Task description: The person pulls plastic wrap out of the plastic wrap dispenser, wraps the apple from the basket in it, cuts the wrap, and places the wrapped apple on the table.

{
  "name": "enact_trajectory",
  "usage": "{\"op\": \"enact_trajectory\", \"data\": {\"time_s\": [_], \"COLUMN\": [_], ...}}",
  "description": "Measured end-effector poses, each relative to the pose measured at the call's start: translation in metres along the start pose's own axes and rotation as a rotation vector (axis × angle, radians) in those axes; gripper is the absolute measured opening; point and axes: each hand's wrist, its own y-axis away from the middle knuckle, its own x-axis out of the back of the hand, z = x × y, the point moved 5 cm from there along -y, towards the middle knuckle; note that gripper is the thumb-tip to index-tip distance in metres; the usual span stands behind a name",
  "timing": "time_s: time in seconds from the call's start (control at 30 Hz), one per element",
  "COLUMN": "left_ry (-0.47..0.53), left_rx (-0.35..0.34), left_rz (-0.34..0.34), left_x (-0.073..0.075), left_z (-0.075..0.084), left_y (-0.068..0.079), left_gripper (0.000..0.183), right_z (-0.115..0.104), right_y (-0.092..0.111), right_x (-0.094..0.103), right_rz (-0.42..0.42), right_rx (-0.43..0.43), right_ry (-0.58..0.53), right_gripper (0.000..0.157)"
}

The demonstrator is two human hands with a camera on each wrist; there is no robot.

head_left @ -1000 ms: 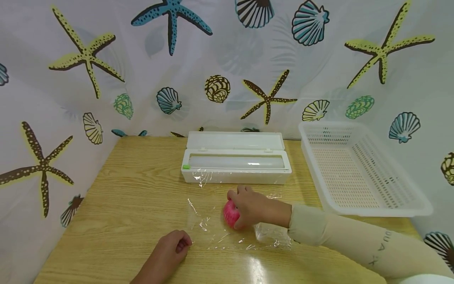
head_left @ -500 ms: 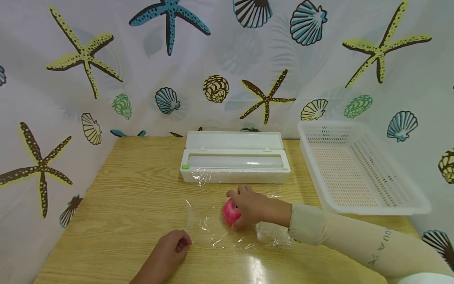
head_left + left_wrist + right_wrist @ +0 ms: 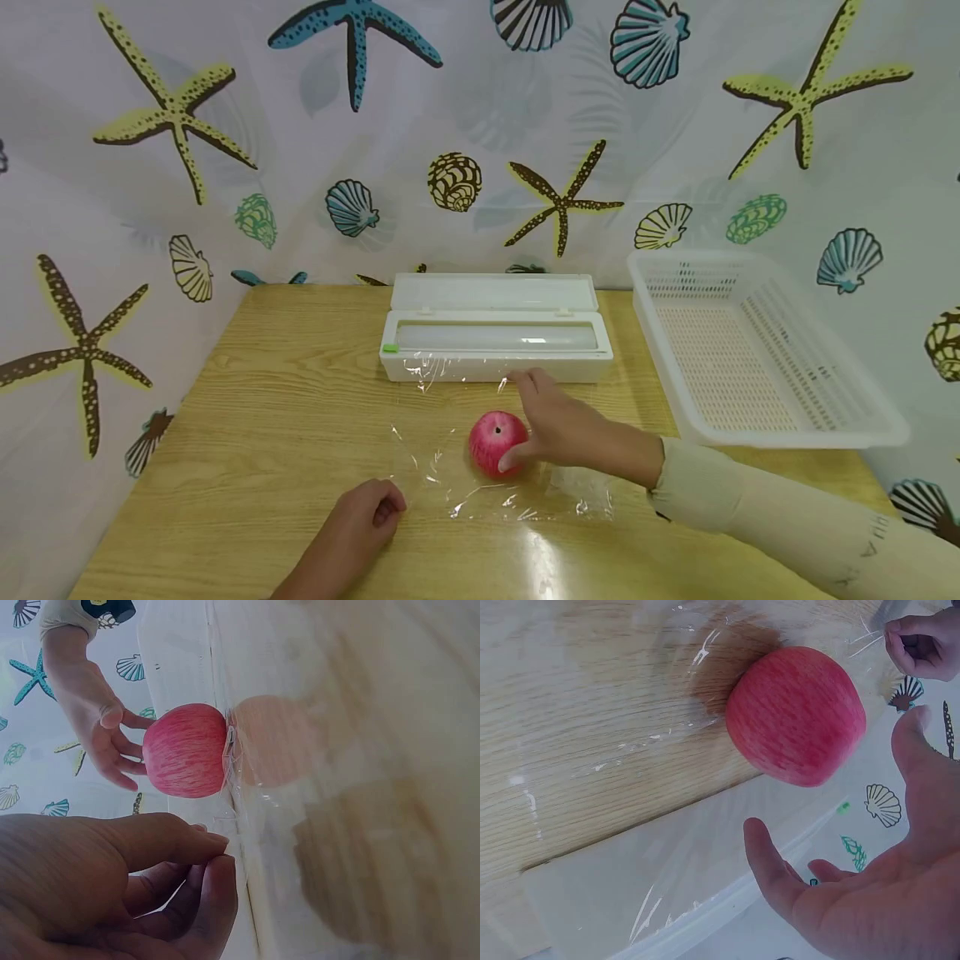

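Red apple (image 3: 497, 442) sits on cling film (image 3: 480, 467); my right hand (image 3: 558, 425) is spread open, thumb touching it, while my left hand (image 3: 358, 525) pinches the film edge.

**Camera placement**

The table (image 3: 262, 400) is viewed from above and in front by the head camera. The apple (image 3: 185, 750) is seen close, low and sideways from the left wrist, and closely from above (image 3: 795, 714) by the right wrist; it is shared by all three views.

The apple (image 3: 497, 443) is pink-red with fine streaks, the cling film (image 3: 495, 487) clear. The dispenser (image 3: 495, 329) and basket (image 3: 757, 358) are white, the table (image 3: 262, 417) pale woodgrain, the curtain (image 3: 450, 125) printed with starfish and shells.
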Motion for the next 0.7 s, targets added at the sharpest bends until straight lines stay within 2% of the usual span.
{"op": "enact_trajectory", "data": {"time_s": [0.1,0.2,0.43,0.7], "left_ry": [0.003,0.008,0.026,0.003], "left_rx": [0.012,0.017,0.029,0.017], "left_rz": [-0.008,-0.009,-0.022,0.012], "left_x": [0.0,0.0,0.0,0.0], "left_z": [0.0,0.001,0.003,0.004], "left_y": [-0.001,-0.001,0.001,0.001], "left_gripper": [0.017,0.018,0.017,0.019], "right_z": [0.007,0.016,0.034,0.051], "right_y": [0.009,0.02,0.048,0.078], "right_x": [0.006,0.011,0.011,0.001], "right_rz": [0.028,0.037,0.003,-0.072], "right_rx": [0.01,0.001,0.006,-0.011], "right_ry": [0.019,0.04,0.064,0.059], "right_gripper": [0.102,0.089,0.057,0.044]}}
